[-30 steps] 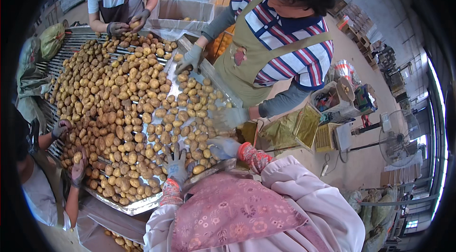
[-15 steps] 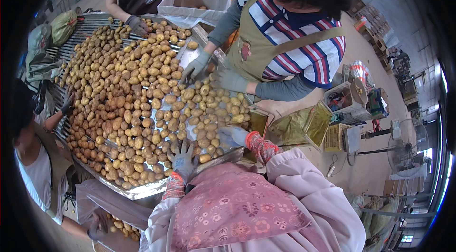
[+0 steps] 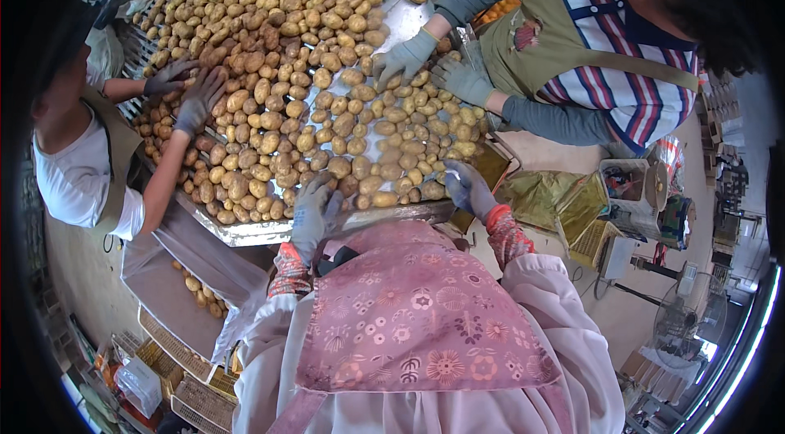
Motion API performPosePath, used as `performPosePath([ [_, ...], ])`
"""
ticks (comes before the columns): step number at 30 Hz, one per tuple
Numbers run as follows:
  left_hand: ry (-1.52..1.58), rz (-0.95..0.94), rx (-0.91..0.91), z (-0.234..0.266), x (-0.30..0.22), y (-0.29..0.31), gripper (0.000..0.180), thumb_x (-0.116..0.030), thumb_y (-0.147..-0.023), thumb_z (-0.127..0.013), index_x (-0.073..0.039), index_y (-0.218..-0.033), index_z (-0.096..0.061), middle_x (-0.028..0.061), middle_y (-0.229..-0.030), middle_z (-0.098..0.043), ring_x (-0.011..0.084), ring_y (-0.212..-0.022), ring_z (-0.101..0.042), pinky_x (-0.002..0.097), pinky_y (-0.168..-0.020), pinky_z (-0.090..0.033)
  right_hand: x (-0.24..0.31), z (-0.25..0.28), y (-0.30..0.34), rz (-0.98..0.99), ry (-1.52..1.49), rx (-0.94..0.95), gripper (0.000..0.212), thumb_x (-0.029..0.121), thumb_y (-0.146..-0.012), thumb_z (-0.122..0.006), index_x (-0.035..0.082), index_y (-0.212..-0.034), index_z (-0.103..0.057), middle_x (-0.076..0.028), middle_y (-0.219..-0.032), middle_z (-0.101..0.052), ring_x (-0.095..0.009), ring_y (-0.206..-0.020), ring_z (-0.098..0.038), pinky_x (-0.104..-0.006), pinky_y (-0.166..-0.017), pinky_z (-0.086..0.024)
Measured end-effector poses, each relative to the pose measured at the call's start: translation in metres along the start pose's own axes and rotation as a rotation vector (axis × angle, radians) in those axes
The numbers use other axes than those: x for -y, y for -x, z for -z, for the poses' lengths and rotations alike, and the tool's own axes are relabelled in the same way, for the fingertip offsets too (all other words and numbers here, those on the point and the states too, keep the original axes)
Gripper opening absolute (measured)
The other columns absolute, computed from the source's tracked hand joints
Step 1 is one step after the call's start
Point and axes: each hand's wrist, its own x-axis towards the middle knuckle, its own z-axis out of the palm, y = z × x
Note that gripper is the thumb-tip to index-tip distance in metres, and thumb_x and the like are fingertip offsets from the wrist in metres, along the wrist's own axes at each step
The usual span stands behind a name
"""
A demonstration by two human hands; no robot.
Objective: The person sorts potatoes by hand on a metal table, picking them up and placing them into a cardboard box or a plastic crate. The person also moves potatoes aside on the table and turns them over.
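Note:
A thick layer of yellow-brown potatoes (image 3: pixel 270 66) covers the metal sorting table (image 3: pixel 245 233). My left hand (image 3: pixel 311 220), in a grey glove, rests over the table's near rim. Its fingers reach forward, thumb apart, against the nearest potatoes. At the right end of the pile is my right hand (image 3: pixel 469 190), also gloved, its fingers stretched out beside the outermost potatoes with nothing visible in them. Orange-red patterned cuffs cover both wrists.
Across the table, a co-worker in a green apron (image 3: pixel 531 49) has both gloved hands on the potatoes. Another person (image 3: pixel 98 164) reaches in from the left. A lined bin (image 3: pixel 188 254) stands below the near-left edge; a yellowish lined container (image 3: pixel 540 197) sits at right.
The view has tilted nearer to me. My right hand has moved outward to the pile's right end. The left co-worker's lower hand has come up from the bin onto the potatoes.

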Motion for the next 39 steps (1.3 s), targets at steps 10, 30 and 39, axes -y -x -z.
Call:
performPosePath([
  [10, -0.125, 0.233, -0.326, 0.052, 0.017, 0.035, 0.023, -0.02, -0.092, -0.065, -0.002, -0.104, -0.07, 0.02, -0.124, -0.062, 0.0374, -0.119, -0.056, 0.045, -0.104, -0.04, 0.034, -0.019, 0.001, -0.316, -0.846, 0.113, 0.044, 0.0, -0.097, -0.053, 0.007, -0.14, -0.05, -0.013, -0.134, -0.057, -0.026, -0.107, -0.061, -0.0338, -0.091, -0.05],
  [30, -0.269, 0.271, 0.245, 0.118, -0.034, 0.092, 0.061, -0.004, -0.083, -0.065, -0.017, -0.141, -0.052, 0.0169, -0.152, -0.038, 0.0424, -0.139, -0.036, 0.0517, -0.114, -0.033, 0.038, 0.062, 0.027, -0.12, -0.362, 0.295, 0.055, 0.008, -0.09, -0.062, 0.006, -0.143, -0.049, -0.019, -0.145, -0.049, -0.032, -0.13, -0.05, -0.0406, -0.107, -0.04],
  [39, -0.29, 0.402, 0.313, 0.12, -0.058, 0.131, 0.048, -0.017, -0.083, -0.068, -0.014, -0.13, -0.061, 0.0174, -0.154, -0.037, 0.0432, -0.138, -0.038, 0.0532, -0.113, -0.033, 0.083, 0.1, 0.059, -0.319, -0.535, 0.303, 0.047, 0.013, -0.096, -0.059, 0.004, -0.142, -0.05, -0.02, -0.152, -0.041, -0.035, -0.141, -0.039, -0.043, -0.118, -0.026],
])
